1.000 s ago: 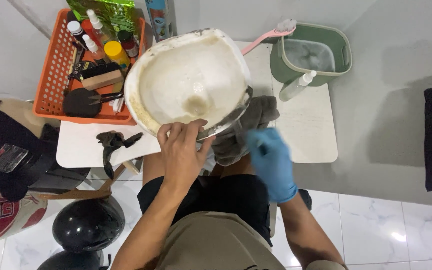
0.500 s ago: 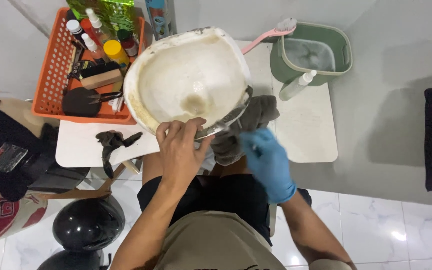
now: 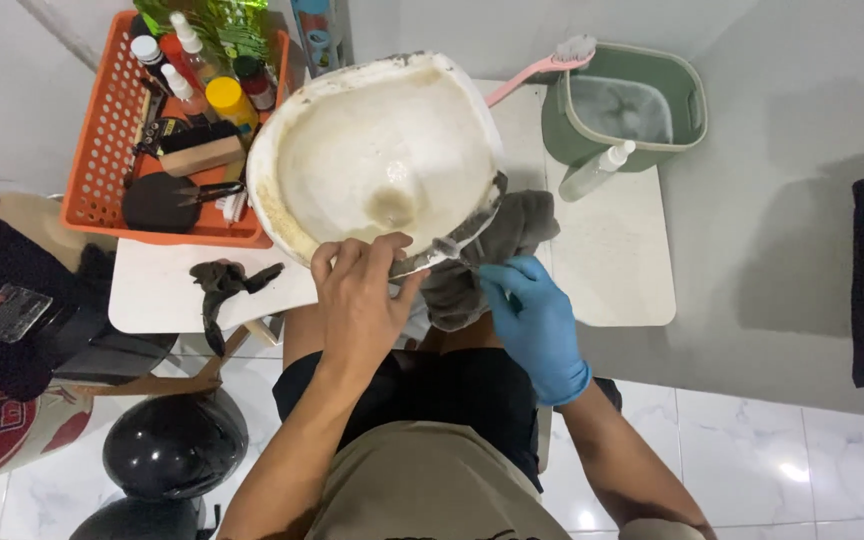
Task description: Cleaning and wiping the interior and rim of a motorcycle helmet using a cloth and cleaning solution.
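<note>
The bare fingers (image 3: pixel 337 262) of the left hand (image 3: pixel 360 305) are curled together over the near rim of a large, stained white shell-shaped bowl (image 3: pixel 377 150), which is gripped and held tilted so that its hollow faces up. The bowl is rested on the white surface (image 3: pixel 612 260), above the person's lap, with its near edge overhanging the surface's front edge. A thin, clear, blade-like piece (image 3: pixel 427 262) is seen along that near rim, between the two hands.

The right hand (image 3: pixel 532 325), covered by a blue glove, is placed just beside the left; its fingers (image 3: pixel 500 275) are closed on a dark grey cloth (image 3: pixel 497 245), which is bunched against the bowl's right-hand edge.

Farther out, a crumpled dark rag (image 3: pixel 227 280) is laid on the surface to the left of the bowl. Behind it an orange basket (image 3: pixel 102 130) is filled with small bottles, a yellow-capped jar and a black round brush. On the right, a green bucket (image 3: pixel 682 100) is stood at the back of the surface, with a pink-handled brush (image 3: pixel 542 68) propped across its rim and a clear spray bottle (image 3: pixel 597 170) lying in front of it. A black helmet (image 3: pixel 174 445) is seen on the tiled floor at lower left.
</note>
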